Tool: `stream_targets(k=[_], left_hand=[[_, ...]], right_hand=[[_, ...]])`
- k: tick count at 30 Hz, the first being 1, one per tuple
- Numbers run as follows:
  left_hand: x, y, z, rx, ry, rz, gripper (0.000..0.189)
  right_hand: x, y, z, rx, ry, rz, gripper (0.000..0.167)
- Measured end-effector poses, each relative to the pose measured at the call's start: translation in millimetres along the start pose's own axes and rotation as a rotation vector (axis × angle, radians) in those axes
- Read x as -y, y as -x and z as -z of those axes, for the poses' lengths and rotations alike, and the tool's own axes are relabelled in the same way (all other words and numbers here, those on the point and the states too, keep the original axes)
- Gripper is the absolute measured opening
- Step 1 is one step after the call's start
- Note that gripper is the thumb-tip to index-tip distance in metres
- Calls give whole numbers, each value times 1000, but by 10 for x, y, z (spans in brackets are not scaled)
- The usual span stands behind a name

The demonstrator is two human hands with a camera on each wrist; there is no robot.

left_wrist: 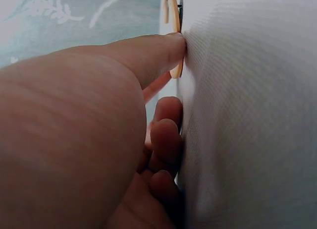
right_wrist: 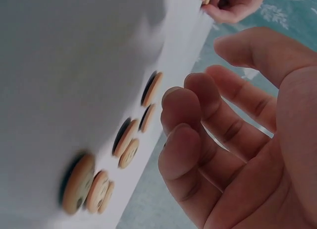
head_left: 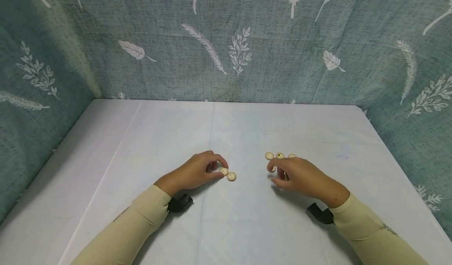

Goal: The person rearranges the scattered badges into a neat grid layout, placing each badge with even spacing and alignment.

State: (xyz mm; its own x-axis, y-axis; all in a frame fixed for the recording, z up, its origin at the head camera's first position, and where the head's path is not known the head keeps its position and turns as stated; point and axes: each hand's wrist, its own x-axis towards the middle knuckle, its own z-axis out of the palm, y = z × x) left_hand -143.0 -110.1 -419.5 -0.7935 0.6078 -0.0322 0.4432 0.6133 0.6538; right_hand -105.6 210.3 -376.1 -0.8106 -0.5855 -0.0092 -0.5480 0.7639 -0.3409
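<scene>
My left hand (head_left: 197, 171) is low over the white table, thumb and index finger pinching a pale wooden button (head_left: 224, 171) at its edges. A second wooden button (head_left: 231, 176) lies close beside it, on the right. In the left wrist view, the thumb covers much of the pinched button (left_wrist: 175, 72). Over on the right, my right hand (head_left: 300, 177) hovers above more buttons, its fingers loosely bent and holding nothing. One wooden button (head_left: 273, 169) peeks out under its index finger. The right wrist view has several buttons, including a large near one (right_wrist: 79, 184), lying flat below the fingers.
Beyond the right hand, wooden buttons (head_left: 269, 156) form a short row, partly hidden by the hand. A white cloth (head_left: 247, 127) covers the table. Green leaf-patterned fabric (head_left: 162, 72) stands along the back and both sides. Each wrist carries a small black device (head_left: 181, 203).
</scene>
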Motion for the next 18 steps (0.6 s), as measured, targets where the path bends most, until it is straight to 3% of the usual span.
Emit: stream_targets(k=[9, 18], left_hand=[[13, -9, -3, 3, -8, 1, 21], [-5, -9, -1, 1, -2, 5, 22]], right_hand=[[115, -131, -47, -31, 32, 60, 20], [248, -259, -63, 8, -18, 68, 20]])
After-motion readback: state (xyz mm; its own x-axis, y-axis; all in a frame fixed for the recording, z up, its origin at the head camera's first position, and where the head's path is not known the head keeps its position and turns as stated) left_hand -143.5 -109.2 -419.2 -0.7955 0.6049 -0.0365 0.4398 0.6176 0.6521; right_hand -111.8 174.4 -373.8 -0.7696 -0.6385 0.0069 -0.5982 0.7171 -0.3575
